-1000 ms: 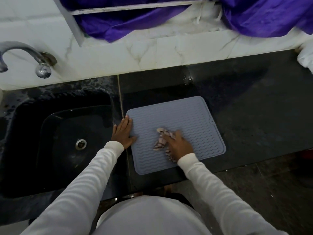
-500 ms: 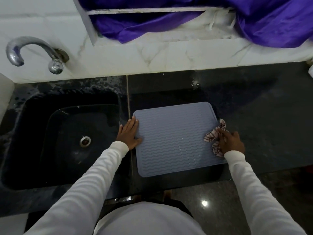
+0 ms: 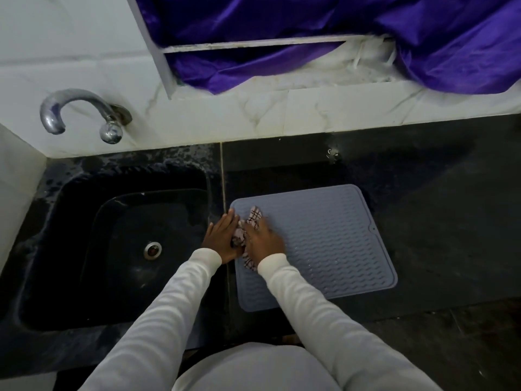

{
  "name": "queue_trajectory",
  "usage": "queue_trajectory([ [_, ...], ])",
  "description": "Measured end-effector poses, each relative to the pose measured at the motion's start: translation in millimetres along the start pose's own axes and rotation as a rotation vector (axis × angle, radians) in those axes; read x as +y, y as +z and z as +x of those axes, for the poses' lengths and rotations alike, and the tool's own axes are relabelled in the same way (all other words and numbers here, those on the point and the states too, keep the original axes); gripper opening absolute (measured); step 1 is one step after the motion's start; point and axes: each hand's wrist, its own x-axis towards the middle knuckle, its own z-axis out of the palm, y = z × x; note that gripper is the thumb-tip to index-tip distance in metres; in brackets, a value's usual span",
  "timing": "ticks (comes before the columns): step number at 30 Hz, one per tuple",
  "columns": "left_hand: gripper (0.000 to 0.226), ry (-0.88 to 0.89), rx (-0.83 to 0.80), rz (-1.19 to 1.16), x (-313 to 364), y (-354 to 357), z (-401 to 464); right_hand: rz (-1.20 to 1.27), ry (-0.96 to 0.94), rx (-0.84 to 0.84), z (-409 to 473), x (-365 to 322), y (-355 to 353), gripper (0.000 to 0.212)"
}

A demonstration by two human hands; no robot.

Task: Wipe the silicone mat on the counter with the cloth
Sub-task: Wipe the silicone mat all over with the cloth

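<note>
Looking left, we see the black sink (image 3: 84, 249) holding only its drain (image 3: 152, 250). Our left hand (image 3: 221, 240) lies flat, fingers straight, on the mat's (image 3: 332, 244) left edge. Our right hand (image 3: 263, 240) presses the checked cloth (image 3: 253, 221) down just beside it. Rightward, mat and dark counter (image 3: 451, 221) lie bare.
</note>
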Motion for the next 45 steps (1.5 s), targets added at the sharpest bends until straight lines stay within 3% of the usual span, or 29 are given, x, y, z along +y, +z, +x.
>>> queue_trajectory([
  [5, 0.104, -0.004, 0.001, -0.002, -1, 5, 0, -0.114, 0.022, 0.013, -7, 34, -17, 0.054],
  [11, 0.103, -0.019, -0.028, -0.008, -3, 5, 1, -0.237, 0.147, 0.114, -30, 128, -58, 0.041],
  [13, 0.102, -0.022, -0.033, -0.005, -2, 6, 1, -0.276, 0.254, 0.152, -41, 173, -79, 0.032],
  [16, 0.101, -0.025, -0.037, -0.003, 0, 5, 1, -0.376, 0.373, 0.198, -54, 233, -104, 0.040],
  [18, 0.100, -0.027, -0.038, -0.006, 1, 5, 0, -0.270, 0.449, 0.182, -59, 247, -113, 0.037],
  [25, 0.101, -0.016, -0.056, -0.001, 0, 1, 1, -0.097, 0.530, 0.289, -63, 216, -116, 0.037],
  [30, 0.103, -0.019, -0.052, -0.009, -1, 2, 2, 0.094, 0.185, 0.330, -50, 114, -107, 0.032],
  [34, 0.105, -0.024, -0.042, -0.015, 2, 1, 1, 0.020, -0.068, 0.193, -13, 42, -71, 0.038],
  [38, 0.106, -0.032, -0.012, -0.004, 5, 0, 1, -0.061, -0.099, -0.038, 10, 7, -28, 0.052],
  [41, 0.105, -0.046, 0.002, 0.023, 5, 5, 0, -0.009, -0.020, -0.032, 15, 10, -18, 0.043],
  [45, 0.105, -0.042, 0.031, 0.003, 4, 5, -1, -0.103, -0.048, -0.007, 18, 15, -20, 0.050],
])
